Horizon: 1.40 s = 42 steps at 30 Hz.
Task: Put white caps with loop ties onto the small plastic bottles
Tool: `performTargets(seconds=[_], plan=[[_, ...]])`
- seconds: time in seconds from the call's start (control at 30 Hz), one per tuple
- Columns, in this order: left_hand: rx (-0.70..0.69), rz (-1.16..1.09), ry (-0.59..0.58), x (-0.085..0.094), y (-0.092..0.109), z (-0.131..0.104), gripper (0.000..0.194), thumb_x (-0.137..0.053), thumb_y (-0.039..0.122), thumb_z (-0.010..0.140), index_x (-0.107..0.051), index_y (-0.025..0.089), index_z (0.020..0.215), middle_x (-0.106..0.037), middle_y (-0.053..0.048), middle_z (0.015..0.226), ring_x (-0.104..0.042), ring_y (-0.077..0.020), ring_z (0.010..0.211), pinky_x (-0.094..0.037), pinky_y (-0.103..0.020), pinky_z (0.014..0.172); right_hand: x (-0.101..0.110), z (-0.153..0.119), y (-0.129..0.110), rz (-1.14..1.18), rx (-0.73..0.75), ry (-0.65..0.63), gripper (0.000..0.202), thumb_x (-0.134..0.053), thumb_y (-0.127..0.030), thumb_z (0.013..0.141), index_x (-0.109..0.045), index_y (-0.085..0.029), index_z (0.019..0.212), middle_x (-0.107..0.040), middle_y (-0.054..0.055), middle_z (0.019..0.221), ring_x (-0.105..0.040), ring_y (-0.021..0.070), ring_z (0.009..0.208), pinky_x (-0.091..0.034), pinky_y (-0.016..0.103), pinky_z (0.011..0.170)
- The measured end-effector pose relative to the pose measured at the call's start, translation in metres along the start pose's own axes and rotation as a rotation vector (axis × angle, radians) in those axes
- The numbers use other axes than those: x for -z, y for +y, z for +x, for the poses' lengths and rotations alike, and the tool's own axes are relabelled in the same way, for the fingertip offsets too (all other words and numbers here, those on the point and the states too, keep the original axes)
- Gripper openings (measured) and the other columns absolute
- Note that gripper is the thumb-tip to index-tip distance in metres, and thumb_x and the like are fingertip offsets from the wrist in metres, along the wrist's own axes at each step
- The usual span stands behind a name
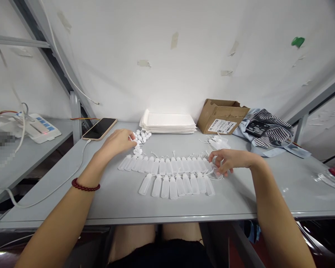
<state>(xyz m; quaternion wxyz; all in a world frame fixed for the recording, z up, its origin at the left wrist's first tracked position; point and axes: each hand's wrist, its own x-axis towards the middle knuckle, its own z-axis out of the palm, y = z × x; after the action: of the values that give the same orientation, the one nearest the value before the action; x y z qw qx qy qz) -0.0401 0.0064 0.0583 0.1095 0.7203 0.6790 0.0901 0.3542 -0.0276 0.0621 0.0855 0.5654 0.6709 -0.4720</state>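
My left hand [118,140] is at the left edge of a loose pile of small white caps [142,138], its thumb and fingertips pinched at a cap. My right hand [231,159] curls over the right end of the back row, thumb and fingers closed on a small translucent plastic bottle that they partly cover. Several such bottles lie flat side by side in this back row [162,166]. Closer to me is a shorter front row of bottles [172,188]. Thin white strands stick out around the necks in both rows.
A phone [99,128] with a white cable lies at left. Against the wall stand a stack of white sheets [169,123] and an open cardboard box [221,116]. More white pieces [218,142] lie before the box. Striped cloth [264,128] is bunched at right.
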Motion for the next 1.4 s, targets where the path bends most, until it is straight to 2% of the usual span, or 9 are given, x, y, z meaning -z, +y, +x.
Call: performTargets(seconds=[0.27, 0.53, 0.7, 0.87, 1.0, 1.17, 1.3, 1.4], plan=[[-0.003, -0.002, -0.003, 0.001, 0.001, -0.001, 0.026, -0.052, 0.032, 0.064, -0.064, 0.02, 0.084, -0.07, -0.004, 0.087, -0.063, -0.0212, 0.073, -0.037, -0.026, 0.054, 0.0, -0.001, -0.002, -0.039, 0.013, 0.049, 0.045, -0.07, -0.033, 0.063, -0.052, -0.02, 0.103, -0.062, 0.001, 0.076, -0.061, 0.0172, 0.068, -0.048, 0.027, 0.058], [0.009, -0.022, -0.003, 0.0, 0.0, 0.0, 0.034, -0.052, 0.033, 0.062, -0.067, 0.02, 0.09, -0.071, -0.004, 0.086, -0.063, -0.0231, 0.074, -0.038, -0.028, 0.056, 0.003, -0.006, -0.001, -0.04, 0.076, 0.166, 0.037, -0.066, -0.032, 0.066, -0.052, -0.021, 0.098, -0.057, -0.001, 0.068, -0.053, 0.014, 0.06, -0.044, 0.027, 0.058], [0.012, -0.026, 0.04, -0.001, 0.001, -0.001, 0.03, -0.054, 0.033, 0.065, -0.065, 0.019, 0.09, -0.071, -0.004, 0.09, -0.063, -0.0231, 0.078, -0.038, -0.027, 0.056, 0.004, -0.009, -0.003, 0.066, 0.221, 0.394, 0.037, -0.064, -0.038, 0.071, -0.049, -0.021, 0.099, -0.057, -0.001, 0.068, -0.051, 0.0146, 0.063, -0.043, 0.027, 0.059], [-0.058, -0.043, 0.131, -0.002, 0.008, -0.004, 0.026, -0.054, 0.033, 0.07, -0.066, 0.018, 0.087, -0.07, -0.005, 0.09, -0.062, -0.0258, 0.087, -0.043, -0.029, 0.066, -0.003, -0.004, -0.013, 0.131, 0.401, 0.81, 0.039, -0.065, -0.042, 0.072, -0.05, -0.022, 0.102, -0.057, 0.001, 0.077, -0.053, 0.0158, 0.068, -0.044, 0.027, 0.06], [-0.15, -0.116, 0.198, -0.007, 0.022, -0.01, 0.027, -0.054, 0.034, 0.075, -0.066, 0.017, 0.092, -0.069, -0.008, 0.098, -0.061, -0.0263, 0.094, -0.045, -0.032, 0.077, -0.013, 0.004, -0.021, 0.079, 0.525, 1.053, 0.035, -0.062, -0.036, 0.075, -0.051, -0.023, 0.105, -0.055, 0.002, 0.084, -0.054, 0.016, 0.071, -0.048, 0.028, 0.063], [-0.276, -0.457, 0.168, -0.015, 0.051, -0.026, 0.016, -0.059, 0.03, 0.075, -0.065, 0.017, 0.084, -0.07, -0.004, 0.086, -0.063, -0.0194, 0.08, -0.049, -0.03, 0.077, -0.031, 0.015, -0.035, -0.105, 0.603, 1.155, 0.032, -0.058, -0.028, 0.077, -0.055, -0.023, 0.108, -0.059, 0.004, 0.089, -0.056, 0.0171, 0.075, -0.052, 0.03, 0.068], [-0.406, -0.707, 0.086, -0.02, 0.068, -0.039, 0.014, -0.062, 0.029, 0.076, -0.065, 0.016, 0.082, -0.069, -0.003, 0.084, -0.063, -0.0165, 0.079, -0.05, -0.029, 0.076, -0.047, 0.024, -0.045, -0.266, 0.797, 1.244, 0.026, -0.057, -0.022, 0.078, -0.059, -0.022, 0.104, -0.062, 0.004, 0.085, -0.055, 0.0163, 0.069, -0.052, 0.03, 0.061], [-0.427, -0.779, 0.022, -0.023, 0.075, -0.044, 0.016, -0.064, 0.03, 0.076, -0.065, 0.015, 0.083, -0.068, -0.003, 0.081, -0.062, -0.0155, 0.074, -0.051, -0.028, 0.07, -0.057, 0.027, -0.051, -0.36, 0.895, 1.268, 0.029, -0.056, -0.017, 0.08, -0.059, -0.022, 0.108, -0.06, 0.003, 0.08, -0.056, 0.0162, 0.066, -0.051, 0.031, 0.06]])
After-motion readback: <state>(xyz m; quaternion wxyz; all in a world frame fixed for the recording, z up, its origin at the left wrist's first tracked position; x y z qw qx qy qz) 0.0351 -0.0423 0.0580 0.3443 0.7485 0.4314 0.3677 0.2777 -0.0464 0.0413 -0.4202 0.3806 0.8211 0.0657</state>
